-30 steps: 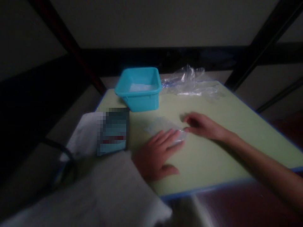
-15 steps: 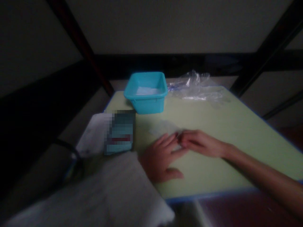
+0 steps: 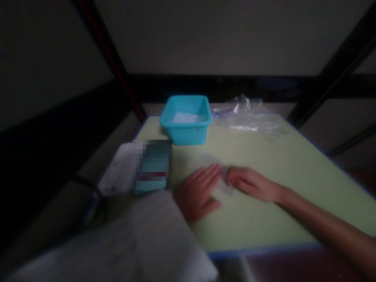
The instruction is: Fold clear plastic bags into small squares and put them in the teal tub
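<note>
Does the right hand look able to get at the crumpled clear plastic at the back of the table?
Probably yes: between the right hand and the crumpled clear plastic, only tabletop shows, and the blue tub stands off to the left.

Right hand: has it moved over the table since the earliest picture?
Yes. Judged against the turquoise basin, the right hand has shifted toward the person and slightly to the left.

pale yellow-green surface (image 3: 282, 219) edged in blue, plain turquoise tub (image 3: 189, 135), white paper (image 3: 188, 117), see-through greyish plastic sheet (image 3: 226, 188), clear plastic wrap (image 3: 243, 113) with white glints, pale grey sleeve (image 3: 155, 235), dark red pole (image 3: 103, 44)
</note>
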Demonstrator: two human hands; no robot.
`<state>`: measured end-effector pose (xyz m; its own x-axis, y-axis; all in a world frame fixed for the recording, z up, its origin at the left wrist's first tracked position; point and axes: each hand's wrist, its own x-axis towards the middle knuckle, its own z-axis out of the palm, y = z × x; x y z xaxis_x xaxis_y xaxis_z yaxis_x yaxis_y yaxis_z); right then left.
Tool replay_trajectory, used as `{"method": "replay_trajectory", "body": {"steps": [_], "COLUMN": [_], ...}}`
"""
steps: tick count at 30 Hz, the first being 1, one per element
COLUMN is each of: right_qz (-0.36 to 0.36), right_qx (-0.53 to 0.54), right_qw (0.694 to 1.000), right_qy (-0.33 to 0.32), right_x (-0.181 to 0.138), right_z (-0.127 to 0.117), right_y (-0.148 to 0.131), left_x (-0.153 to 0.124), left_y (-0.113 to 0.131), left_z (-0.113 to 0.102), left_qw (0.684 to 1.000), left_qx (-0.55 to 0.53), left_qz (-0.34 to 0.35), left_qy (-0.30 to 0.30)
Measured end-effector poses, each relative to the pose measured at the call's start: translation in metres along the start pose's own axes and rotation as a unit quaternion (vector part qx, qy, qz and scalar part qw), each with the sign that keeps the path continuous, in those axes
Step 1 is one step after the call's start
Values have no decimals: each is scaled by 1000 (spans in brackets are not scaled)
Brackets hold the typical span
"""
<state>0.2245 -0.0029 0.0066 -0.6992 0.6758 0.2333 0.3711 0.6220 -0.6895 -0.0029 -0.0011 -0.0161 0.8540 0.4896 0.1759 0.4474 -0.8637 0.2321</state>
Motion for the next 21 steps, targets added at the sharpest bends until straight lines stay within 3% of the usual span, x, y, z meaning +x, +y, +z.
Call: {"method": "replay_trajectory", "body": {"steps": [7, 12, 15, 21], "right_qz": [-1, -4, -21, -49], "right_qx": [-17, -19, -39, -101], "right_qw": [1000, 1000, 998, 991], "right_qy": [-11, -20, -38, -70], "right_x": [1, 2, 3, 2], "right_z": [-1, -1, 0, 5], "right_y": [-4, -5, -6, -7], "left_x": [-2, 0, 3, 17], "left_y": [-10, -20, -24, -16], "left_z": [-7, -9, -11, -10], "left_qw": [999, 995, 990, 998], "left_qx": [45, 55, 67, 50], "left_qz": [-27, -85, -123, -19], "left_qy": [-8, -22, 1, 16]}}
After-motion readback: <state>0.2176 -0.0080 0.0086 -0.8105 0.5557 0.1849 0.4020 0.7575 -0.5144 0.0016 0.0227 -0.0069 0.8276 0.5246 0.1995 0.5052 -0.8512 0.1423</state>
